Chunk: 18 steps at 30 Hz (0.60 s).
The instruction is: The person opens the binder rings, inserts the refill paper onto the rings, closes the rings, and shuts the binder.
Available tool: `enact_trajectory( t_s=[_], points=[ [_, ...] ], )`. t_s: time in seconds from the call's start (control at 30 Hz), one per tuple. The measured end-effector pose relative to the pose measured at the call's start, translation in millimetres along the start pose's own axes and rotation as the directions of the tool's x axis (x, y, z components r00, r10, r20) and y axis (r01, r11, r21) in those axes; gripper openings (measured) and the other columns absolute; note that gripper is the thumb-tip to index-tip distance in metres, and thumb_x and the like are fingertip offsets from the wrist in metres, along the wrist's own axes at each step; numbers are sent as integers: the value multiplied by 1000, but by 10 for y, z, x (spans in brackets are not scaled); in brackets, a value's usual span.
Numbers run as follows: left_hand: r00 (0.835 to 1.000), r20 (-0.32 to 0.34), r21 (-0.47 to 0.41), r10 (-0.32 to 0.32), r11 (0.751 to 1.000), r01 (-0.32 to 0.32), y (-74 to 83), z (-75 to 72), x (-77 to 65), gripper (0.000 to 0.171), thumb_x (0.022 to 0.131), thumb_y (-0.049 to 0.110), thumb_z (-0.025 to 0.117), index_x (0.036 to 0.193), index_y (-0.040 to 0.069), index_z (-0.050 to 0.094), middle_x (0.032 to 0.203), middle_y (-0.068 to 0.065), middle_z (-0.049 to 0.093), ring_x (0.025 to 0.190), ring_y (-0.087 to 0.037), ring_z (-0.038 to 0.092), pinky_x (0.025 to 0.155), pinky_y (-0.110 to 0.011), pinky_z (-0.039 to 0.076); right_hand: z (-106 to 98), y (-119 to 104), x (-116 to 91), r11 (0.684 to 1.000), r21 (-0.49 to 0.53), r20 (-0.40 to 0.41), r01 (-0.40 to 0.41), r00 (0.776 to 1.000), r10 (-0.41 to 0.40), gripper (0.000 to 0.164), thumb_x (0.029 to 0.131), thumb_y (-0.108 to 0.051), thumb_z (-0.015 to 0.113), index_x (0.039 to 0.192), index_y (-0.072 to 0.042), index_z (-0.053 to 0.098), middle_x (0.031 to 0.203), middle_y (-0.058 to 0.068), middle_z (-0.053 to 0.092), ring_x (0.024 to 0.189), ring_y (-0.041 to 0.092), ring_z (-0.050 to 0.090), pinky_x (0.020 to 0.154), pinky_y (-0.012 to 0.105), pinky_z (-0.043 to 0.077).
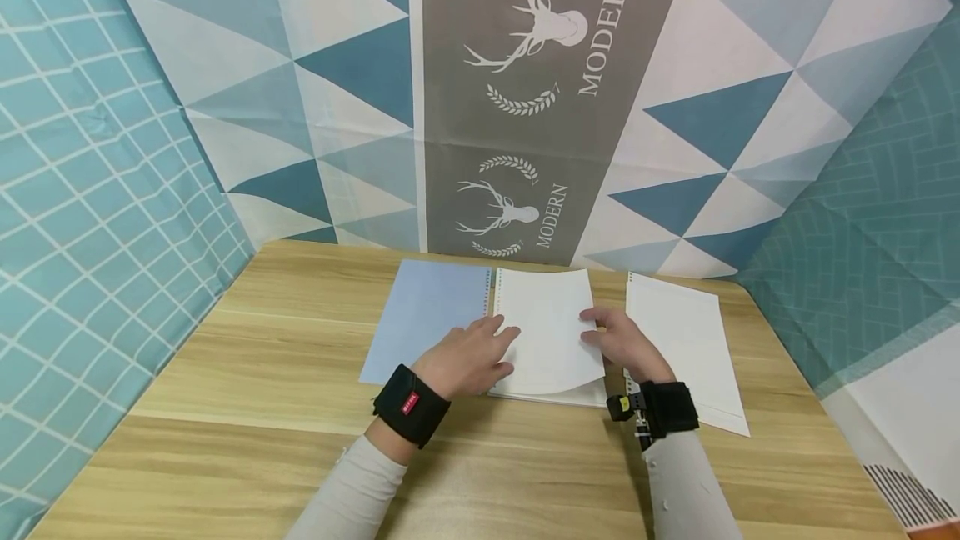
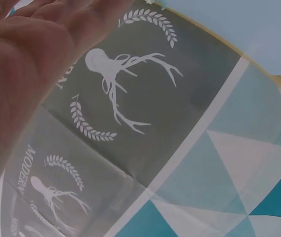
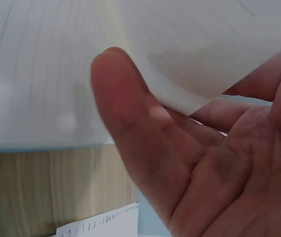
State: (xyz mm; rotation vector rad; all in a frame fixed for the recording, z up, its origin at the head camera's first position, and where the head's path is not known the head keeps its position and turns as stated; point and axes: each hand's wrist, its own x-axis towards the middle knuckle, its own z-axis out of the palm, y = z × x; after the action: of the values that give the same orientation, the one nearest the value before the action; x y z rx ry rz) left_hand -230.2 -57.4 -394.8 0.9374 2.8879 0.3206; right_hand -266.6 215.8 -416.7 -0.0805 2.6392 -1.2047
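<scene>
A white notebook (image 1: 543, 319) with a row of holes down its left edge lies at the middle of the wooden table. My right hand (image 1: 626, 342) holds its top page (image 3: 214, 44) by the right edge. In the right wrist view that ruled page is lifted and curves up, with the thumb (image 3: 123, 98) on one side and the other fingers behind it. My left hand (image 1: 467, 354) is stretched out over the notebook's left edge, its fingers spread and holding nothing. In the left wrist view only part of this hand (image 2: 26, 64) shows, at upper left.
A light blue cover (image 1: 431, 315), holed along its right edge, lies flat to the left of the notebook. To the right lies a white sheet (image 1: 678, 340) with holes along its left side. A patterned cloth wall (image 1: 360, 107) rises behind the table (image 1: 262, 407).
</scene>
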Motion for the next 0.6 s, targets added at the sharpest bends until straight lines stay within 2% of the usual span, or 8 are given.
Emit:
enact_trajectory(
  t_s=[0.07, 0.13, 0.27, 0.37, 0.5, 0.6],
  points=[
    [999, 28, -13, -21, 1000, 21, -1, 25, 11, 46, 103, 28, 58, 146, 13, 50, 155, -19, 48, 144, -37, 47, 105, -60, 48, 2, 15, 4, 1000, -6, -2, -12, 1000, 12, 47, 103, -11, 52, 146, 6, 47, 152, 31, 44, 120, 38, 62, 89, 44, 57],
    [998, 51, -16, -38, 999, 39, -3, 51, 24, 46, 102, 28, 59, 145, 13, 51, 155, -17, 48, 144, -35, 47, 105, -60, 48, -1, 22, 2, 1000, -9, 3, -20, 1000, 20, 48, 103, -12, 52, 147, 6, 45, 153, 31, 43, 119, 39, 63, 87, 43, 58],
    [993, 96, -14, -64, 998, 66, -1, 109, 53, 49, 101, 29, 61, 146, 14, 51, 156, -16, 47, 145, -32, 46, 107, -59, 47, -11, 19, -11, 999, -34, 3, -26, 1000, 26, 51, 103, -15, 54, 149, 5, 44, 157, 30, 39, 138, 46, 48, 104, 55, 50],
    [991, 118, -13, -67, 998, 69, -1, 153, 72, 50, 101, 30, 62, 147, 14, 51, 157, -16, 46, 145, -33, 45, 108, -59, 46, -23, 9, -28, 998, -47, 9, -37, 999, 37, 54, 103, -18, 55, 150, 4, 42, 158, 30, 37, 145, 48, 39, 110, 61, 42],
    [990, 125, 1, -58, 998, 59, -6, 209, 81, 50, 98, 31, 65, 144, 14, 53, 151, -14, 51, 140, -32, 51, 105, -58, 49, -39, -3, -53, 995, -84, 17, -54, 998, 56, 58, 102, -23, 56, 152, 2, 40, 156, 30, 38, 136, 45, 49, 105, 58, 47],
    [992, 114, 11, -54, 999, 53, -20, 244, 81, 45, 96, 30, 69, 136, 13, 57, 138, -12, 57, 128, -29, 58, 98, -55, 53, -44, -7, -65, 993, -107, 23, -52, 998, 54, 61, 102, -25, 56, 153, 2, 37, 157, 32, 37, 135, 46, 50, 105, 58, 47]
  ],
)
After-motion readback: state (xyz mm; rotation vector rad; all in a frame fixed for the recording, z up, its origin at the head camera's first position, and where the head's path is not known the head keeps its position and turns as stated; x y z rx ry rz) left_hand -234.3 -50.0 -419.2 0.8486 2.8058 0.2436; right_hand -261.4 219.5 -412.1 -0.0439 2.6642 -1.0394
